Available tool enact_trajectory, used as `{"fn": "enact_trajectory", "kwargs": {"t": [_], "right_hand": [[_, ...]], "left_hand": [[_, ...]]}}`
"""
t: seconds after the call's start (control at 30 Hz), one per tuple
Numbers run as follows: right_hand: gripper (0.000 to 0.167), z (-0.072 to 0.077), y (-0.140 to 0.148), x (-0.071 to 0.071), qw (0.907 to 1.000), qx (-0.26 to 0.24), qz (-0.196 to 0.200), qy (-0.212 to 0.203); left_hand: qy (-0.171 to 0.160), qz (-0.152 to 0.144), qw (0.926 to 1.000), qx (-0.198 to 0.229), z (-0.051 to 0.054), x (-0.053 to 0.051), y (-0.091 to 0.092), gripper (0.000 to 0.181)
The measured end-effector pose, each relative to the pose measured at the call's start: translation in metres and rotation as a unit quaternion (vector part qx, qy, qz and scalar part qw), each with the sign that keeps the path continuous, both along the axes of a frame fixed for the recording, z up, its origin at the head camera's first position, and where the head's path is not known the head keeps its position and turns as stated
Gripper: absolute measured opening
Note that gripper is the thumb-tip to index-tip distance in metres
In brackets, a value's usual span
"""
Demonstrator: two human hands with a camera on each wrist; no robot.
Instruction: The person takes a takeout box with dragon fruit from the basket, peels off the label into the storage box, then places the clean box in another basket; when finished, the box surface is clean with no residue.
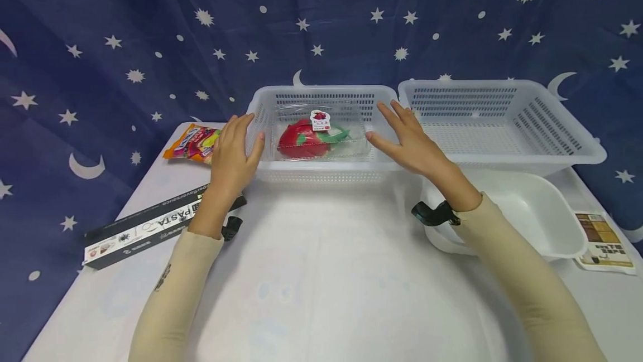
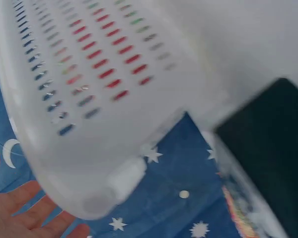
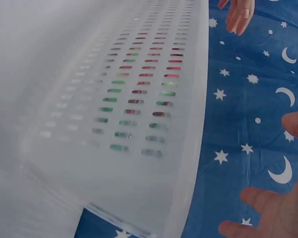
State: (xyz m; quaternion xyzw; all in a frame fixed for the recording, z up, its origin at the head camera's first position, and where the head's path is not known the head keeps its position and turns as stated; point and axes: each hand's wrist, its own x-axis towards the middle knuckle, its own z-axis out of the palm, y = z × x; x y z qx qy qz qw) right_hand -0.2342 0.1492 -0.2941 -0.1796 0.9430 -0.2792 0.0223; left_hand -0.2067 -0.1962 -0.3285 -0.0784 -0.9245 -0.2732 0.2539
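A white slotted plastic basket (image 1: pixel 321 165) stands at the back middle of the table. Inside it lies a clear plastic package (image 1: pixel 351 150) with a red and green item (image 1: pixel 303 140) and a white label showing through. My left hand (image 1: pixel 232 155) is at the basket's left end, fingers extended and nothing held. At the opposite end my right hand (image 1: pixel 409 141) spreads its fingers near the corner, also holding nothing. In the wrist views, fingers of the left hand (image 2: pixel 25 213) and right hand (image 3: pixel 283 198) appear near the basket rim; whether either touches it I cannot tell.
Left of the basket lie an orange candy bag (image 1: pixel 193 143) and a long black-and-white pasta box (image 1: pixel 161 225). A second slotted basket (image 1: pixel 502 159) stands at the right, behind a white tub (image 1: pixel 532 211). A brown-and-white packet (image 1: pixel 605 245) lies at the right edge.
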Motion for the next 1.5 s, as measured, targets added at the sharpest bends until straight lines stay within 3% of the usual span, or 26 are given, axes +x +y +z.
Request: {"fn": "enact_trajectory", "kwargs": {"t": [0.17, 0.27, 0.43, 0.6, 0.8, 1.07, 1.27, 1.5], "right_hand": [[0.082, -0.005, -0.006, -0.006, 0.9998, -0.006, 0.008, -0.019], [0.084, -0.009, -0.01, -0.012, 0.9993, -0.015, 0.01, -0.034], [0.089, -0.015, -0.019, -0.021, 0.9981, -0.026, 0.012, -0.055], [0.082, -0.018, -0.03, -0.031, 0.9964, -0.054, 0.025, -0.059], [0.068, -0.026, -0.041, -0.044, 0.9933, -0.092, 0.046, -0.051], [0.074, -0.036, -0.05, -0.058, 0.9904, -0.097, 0.06, -0.077], [0.085, -0.038, -0.052, -0.065, 0.9843, -0.095, 0.035, -0.144], [0.1, -0.036, -0.054, -0.069, 0.9626, -0.127, -0.025, -0.238]], "left_hand": [[-0.019, 0.007, 0.9997, 0.015, -0.01, 0.0, -0.004, 0.054], [-0.052, 0.007, 0.9977, 0.043, -0.016, 0.002, -0.005, 0.057], [-0.115, 0.018, 0.9874, 0.107, -0.024, 0.006, -0.008, 0.063], [-0.131, 0.021, 0.9837, 0.121, -0.032, 0.005, -0.01, 0.065], [-0.155, 0.009, 0.9745, 0.162, -0.038, 0.002, -0.01, 0.074], [-0.171, 0.017, 0.9674, 0.186, -0.04, 0.005, -0.009, 0.082], [-0.158, 0.014, 0.9705, 0.181, -0.04, 0.005, -0.011, 0.082], [-0.156, 0.018, 0.9724, 0.173, -0.037, 0.005, -0.012, 0.082]]}}
